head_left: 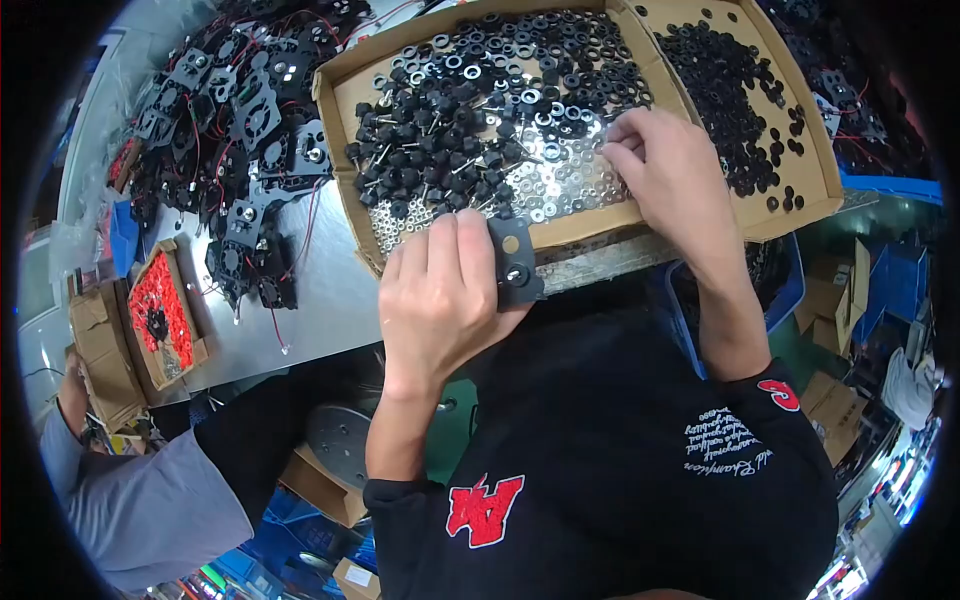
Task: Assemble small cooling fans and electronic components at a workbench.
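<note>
My left hand (pixel 437 292) is closed around a flat black plate (pixel 519 290), which has a round hole and a small metal stud in it. It holds the plate at the near edge of a cardboard tray (pixel 590 226). Over the tray's right part, my right hand (pixel 672 172) pinches thumb and forefinger together; anything between the tips is too small to make out. Beneath those fingertips lie pale flat washers (pixel 565 185). Black knobs with metal screws (pixel 425 140) are heaped on the left, with small metal nuts (pixel 392 222) below them and black ring washers (pixel 590 45) behind.
A divider separates the tray's right section, holding small black discs (pixel 715 85). Black fan plates with red wires (pixel 250 110) pile up on the metal table (pixel 325 300) at left. A box of red parts (pixel 165 305) stands near a co-worker's grey sleeve (pixel 160 505). A blue bin (pixel 790 295) sits below right.
</note>
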Demonstrator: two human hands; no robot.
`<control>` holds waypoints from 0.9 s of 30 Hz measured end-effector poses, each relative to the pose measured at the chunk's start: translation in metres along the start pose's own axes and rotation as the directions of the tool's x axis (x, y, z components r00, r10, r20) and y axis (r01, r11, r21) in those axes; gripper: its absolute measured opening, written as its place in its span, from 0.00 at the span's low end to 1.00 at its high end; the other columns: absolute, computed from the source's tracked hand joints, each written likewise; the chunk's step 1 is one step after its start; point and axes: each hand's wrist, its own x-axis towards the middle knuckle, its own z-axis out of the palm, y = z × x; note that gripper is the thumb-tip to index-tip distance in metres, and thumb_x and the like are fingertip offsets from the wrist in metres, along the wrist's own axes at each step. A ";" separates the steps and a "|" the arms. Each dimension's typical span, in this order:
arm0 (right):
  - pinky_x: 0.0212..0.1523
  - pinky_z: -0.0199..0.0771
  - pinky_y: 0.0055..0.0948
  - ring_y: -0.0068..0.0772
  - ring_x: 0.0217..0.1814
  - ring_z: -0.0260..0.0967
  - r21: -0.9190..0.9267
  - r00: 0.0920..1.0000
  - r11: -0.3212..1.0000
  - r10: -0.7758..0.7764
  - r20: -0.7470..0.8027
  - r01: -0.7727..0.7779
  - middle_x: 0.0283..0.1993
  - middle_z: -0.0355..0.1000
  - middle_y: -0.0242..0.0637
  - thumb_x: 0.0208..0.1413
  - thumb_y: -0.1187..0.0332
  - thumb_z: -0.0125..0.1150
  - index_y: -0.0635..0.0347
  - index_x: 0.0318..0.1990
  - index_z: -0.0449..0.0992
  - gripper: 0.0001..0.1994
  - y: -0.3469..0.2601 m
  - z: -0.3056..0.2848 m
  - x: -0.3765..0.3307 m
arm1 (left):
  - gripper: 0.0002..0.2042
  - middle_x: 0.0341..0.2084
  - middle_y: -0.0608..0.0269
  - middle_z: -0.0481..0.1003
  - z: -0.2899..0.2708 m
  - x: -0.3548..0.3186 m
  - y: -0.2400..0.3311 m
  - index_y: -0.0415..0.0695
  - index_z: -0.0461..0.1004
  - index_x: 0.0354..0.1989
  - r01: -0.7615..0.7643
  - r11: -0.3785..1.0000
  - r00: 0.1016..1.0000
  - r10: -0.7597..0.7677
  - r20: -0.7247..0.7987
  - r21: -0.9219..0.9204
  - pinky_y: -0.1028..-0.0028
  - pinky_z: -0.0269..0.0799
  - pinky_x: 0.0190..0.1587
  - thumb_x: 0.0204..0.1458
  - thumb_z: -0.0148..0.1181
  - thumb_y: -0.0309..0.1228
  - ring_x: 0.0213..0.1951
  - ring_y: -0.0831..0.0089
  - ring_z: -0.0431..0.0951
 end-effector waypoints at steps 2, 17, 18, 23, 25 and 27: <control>0.38 0.75 0.33 0.42 0.33 0.76 0.084 0.990 0.994 0.062 0.126 -0.073 0.30 0.77 0.47 0.51 0.68 0.63 0.67 0.36 0.79 0.10 0.001 -0.006 0.004 | 0.26 0.31 0.55 0.74 -0.001 -0.002 0.000 0.35 0.72 0.41 0.006 1.000 1.000 -0.006 0.003 0.008 0.67 0.75 0.32 0.37 0.69 0.40 0.30 0.59 0.77; 0.44 0.78 0.24 0.29 0.39 0.78 0.877 0.934 0.369 -0.063 0.352 -0.306 0.37 0.79 0.43 0.57 0.77 0.61 0.73 0.48 0.77 0.12 -0.036 -0.028 -0.034 | 0.28 0.28 0.58 0.70 0.002 0.007 0.001 0.36 0.71 0.40 0.034 0.998 0.994 -0.039 0.102 0.056 0.66 0.68 0.32 0.34 0.68 0.44 0.31 0.61 0.73; 0.45 0.78 0.25 0.30 0.40 0.78 0.878 0.929 0.373 -0.096 0.357 -0.299 0.37 0.79 0.43 0.56 0.78 0.61 0.72 0.48 0.77 0.13 -0.037 -0.027 -0.036 | 0.28 0.28 0.58 0.70 0.001 0.007 0.001 0.36 0.71 0.40 0.028 0.998 0.992 -0.035 0.118 0.057 0.66 0.67 0.32 0.34 0.68 0.44 0.31 0.61 0.73; 0.36 0.72 0.21 0.26 0.35 0.74 0.821 0.940 0.569 -0.250 0.230 -0.050 0.36 0.77 0.43 0.51 0.81 0.64 0.72 0.40 0.81 0.09 -0.047 -0.023 -0.034 | 0.27 0.27 0.59 0.68 0.002 0.011 0.001 0.37 0.71 0.40 0.024 0.997 0.994 -0.032 0.109 0.078 0.67 0.67 0.32 0.35 0.68 0.44 0.31 0.62 0.73; 0.36 0.72 0.20 0.25 0.35 0.74 0.809 0.935 0.587 -0.300 0.192 0.022 0.35 0.77 0.43 0.51 0.81 0.64 0.71 0.41 0.81 0.09 -0.043 -0.015 -0.032 | 0.26 0.27 0.60 0.67 0.000 0.013 0.002 0.38 0.71 0.39 0.000 0.996 0.990 -0.013 0.138 0.091 0.67 0.66 0.32 0.35 0.68 0.43 0.30 0.62 0.72; 0.36 0.72 0.19 0.24 0.35 0.74 0.794 0.925 0.600 -0.348 0.153 0.095 0.35 0.76 0.42 0.52 0.81 0.63 0.71 0.42 0.81 0.09 -0.044 -0.012 -0.033 | 0.25 0.26 0.61 0.67 -0.001 0.014 0.004 0.38 0.70 0.38 -0.007 0.994 0.989 -0.010 0.146 0.113 0.67 0.65 0.32 0.35 0.68 0.44 0.30 0.63 0.72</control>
